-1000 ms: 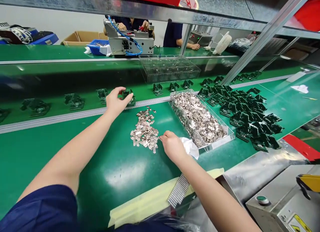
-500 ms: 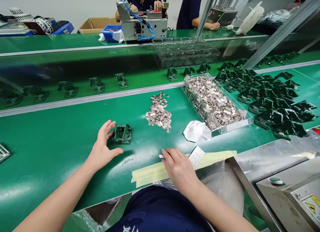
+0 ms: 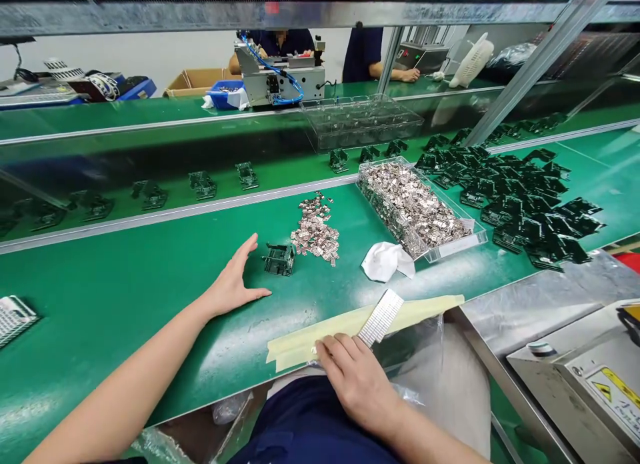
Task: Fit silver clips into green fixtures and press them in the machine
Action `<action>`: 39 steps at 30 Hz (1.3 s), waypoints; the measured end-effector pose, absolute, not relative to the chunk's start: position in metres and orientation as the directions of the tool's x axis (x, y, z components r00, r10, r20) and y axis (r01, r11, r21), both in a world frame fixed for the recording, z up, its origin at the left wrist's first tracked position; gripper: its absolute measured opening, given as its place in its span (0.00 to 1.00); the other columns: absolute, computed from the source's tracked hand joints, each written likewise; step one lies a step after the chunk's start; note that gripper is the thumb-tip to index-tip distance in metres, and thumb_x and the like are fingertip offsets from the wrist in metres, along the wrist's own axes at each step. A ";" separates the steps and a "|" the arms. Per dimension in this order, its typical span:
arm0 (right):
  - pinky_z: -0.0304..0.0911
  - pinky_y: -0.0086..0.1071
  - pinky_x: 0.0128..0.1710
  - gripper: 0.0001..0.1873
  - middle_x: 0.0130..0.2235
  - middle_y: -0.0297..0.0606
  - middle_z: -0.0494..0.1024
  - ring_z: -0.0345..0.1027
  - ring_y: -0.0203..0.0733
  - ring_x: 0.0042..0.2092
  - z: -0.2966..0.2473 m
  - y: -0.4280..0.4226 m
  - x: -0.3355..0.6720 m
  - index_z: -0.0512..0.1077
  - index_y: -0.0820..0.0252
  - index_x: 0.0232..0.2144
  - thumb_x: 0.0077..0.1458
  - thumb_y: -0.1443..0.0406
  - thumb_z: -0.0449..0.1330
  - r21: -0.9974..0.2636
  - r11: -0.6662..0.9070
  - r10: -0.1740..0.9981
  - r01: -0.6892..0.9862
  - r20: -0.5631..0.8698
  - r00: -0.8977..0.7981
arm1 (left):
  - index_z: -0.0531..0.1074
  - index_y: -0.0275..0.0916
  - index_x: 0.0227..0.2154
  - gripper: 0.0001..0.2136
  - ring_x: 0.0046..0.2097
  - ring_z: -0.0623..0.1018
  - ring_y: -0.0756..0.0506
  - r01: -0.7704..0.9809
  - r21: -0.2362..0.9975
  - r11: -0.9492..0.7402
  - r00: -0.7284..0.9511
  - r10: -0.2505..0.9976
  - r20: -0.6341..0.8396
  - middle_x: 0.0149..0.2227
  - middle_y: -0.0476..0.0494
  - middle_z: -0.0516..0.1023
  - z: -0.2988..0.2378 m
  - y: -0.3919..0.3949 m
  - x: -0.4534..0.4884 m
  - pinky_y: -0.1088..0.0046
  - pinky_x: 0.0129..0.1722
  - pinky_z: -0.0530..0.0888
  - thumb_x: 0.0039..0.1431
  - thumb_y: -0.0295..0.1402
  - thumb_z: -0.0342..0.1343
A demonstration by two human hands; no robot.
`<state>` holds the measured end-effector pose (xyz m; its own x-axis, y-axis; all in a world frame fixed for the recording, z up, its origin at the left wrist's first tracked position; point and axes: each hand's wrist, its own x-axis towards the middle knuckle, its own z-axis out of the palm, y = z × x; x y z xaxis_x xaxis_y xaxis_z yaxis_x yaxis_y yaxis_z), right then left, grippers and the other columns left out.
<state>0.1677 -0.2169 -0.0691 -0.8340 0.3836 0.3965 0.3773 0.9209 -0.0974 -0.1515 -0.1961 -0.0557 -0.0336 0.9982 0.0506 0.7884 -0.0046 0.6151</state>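
My left hand (image 3: 231,285) is open, thumb and fingers spread, just left of a small green circuit-board assembly (image 3: 279,259) that stands on the green table. A narrow gap separates the hand from it. My right hand (image 3: 356,377) pinches a small whitish piece (image 3: 315,350) in its fingertips, over the yellow tape strip (image 3: 295,349) at the table's front edge. A sheet of small white labels (image 3: 383,316) lies across the tape, its lower end behind the right hand's knuckles. Beyond the assembly is a loose heap of small metal pieces (image 3: 316,232).
A clear tray (image 3: 457,247) full of metal pieces stands right of the heap, with a white cloth (image 3: 385,261) before it. Many green assemblies (image 3: 520,191) are piled at right. Others (image 3: 203,185) line the strip behind the metal rail. Two people work across the bench.
The board assembly sits farther right than before, and my left hand has moved right as well. My right hand has drawn back toward the table edge with the small piece. The camera has tilted up.
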 end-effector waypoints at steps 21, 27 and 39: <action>0.70 0.30 0.32 0.15 0.35 0.41 0.77 0.72 0.40 0.34 -0.065 -0.215 0.178 0.74 0.58 0.47 0.62 0.74 0.54 -0.789 0.600 0.712 0.132 0.451 -0.538 | 0.43 0.47 0.67 0.44 0.63 0.66 0.34 0.817 0.557 -0.148 0.164 0.986 0.023 0.66 0.34 0.59 -0.048 -0.200 -0.138 0.53 0.59 0.69 0.53 0.41 0.63; 0.66 0.29 0.31 0.08 0.30 0.37 0.78 0.72 0.38 0.31 -0.056 -0.221 0.192 0.79 0.56 0.35 0.60 0.66 0.59 -0.961 0.211 0.892 0.177 0.116 -0.436 | 0.66 0.43 0.54 0.29 0.53 0.74 0.38 0.815 0.531 -0.231 0.224 0.971 0.080 0.52 0.38 0.71 -0.046 -0.191 -0.137 0.59 0.53 0.74 0.49 0.41 0.65; 0.64 0.32 0.40 0.03 0.40 0.39 0.72 0.68 0.42 0.43 -0.031 -0.208 0.217 0.78 0.54 0.31 0.55 0.63 0.64 -0.992 0.097 0.992 0.085 0.089 -0.093 | 0.62 0.44 0.48 0.24 0.37 0.78 0.51 -0.072 0.997 0.025 0.108 0.994 -0.017 0.41 0.46 0.74 -0.049 -0.199 0.011 0.75 0.38 0.77 0.50 0.29 0.65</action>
<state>0.2171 -0.2085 -0.0309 -0.0934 0.9917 0.0888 0.0854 0.0969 -0.9916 0.0115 -0.1989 -0.0491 0.1082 0.9940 -0.0172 -0.0722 0.0251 0.9971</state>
